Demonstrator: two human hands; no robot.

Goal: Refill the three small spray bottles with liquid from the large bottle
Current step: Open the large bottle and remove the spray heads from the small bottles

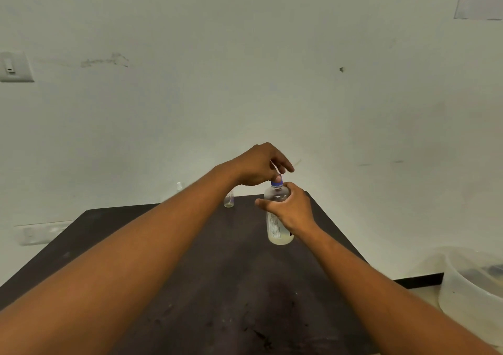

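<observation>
Now the large bottle (277, 216) stands upright on the dark table (168, 259), toward the far right corner, and both hands are on it. The right hand (292, 210) is wrapped around the upper body of the bottle, fingers curled round the clear plastic, steadying it. The left hand (258, 165) reaches over from the other side and pinches the blue cap (277, 183) with thumb and fingertips, the other fingers fanned out above. The cap sits on the neck; whether it is being loosened or tightened cannot be told from here.

Inside the bottle a pale yellowish liquid lies low, near the base, with plenty of clear space above it.

Along the far edge of the table, just left of the hands, one small bottle (229, 200) stands with a thin layer of yellowish liquid at its bottom and, as far as can be seen, no sprayer on it. Further left along that edge a white spray top (179, 186) peeks above the left forearm; the bottle beneath it is hidden. A third small bottle is not visible.

Judging by that nearly empty small bottle, the refilling looks far from finished: pouring lies ahead for it at least, and the other two cannot be checked. A translucent tub (468, 297) sits off the table's right side.
</observation>
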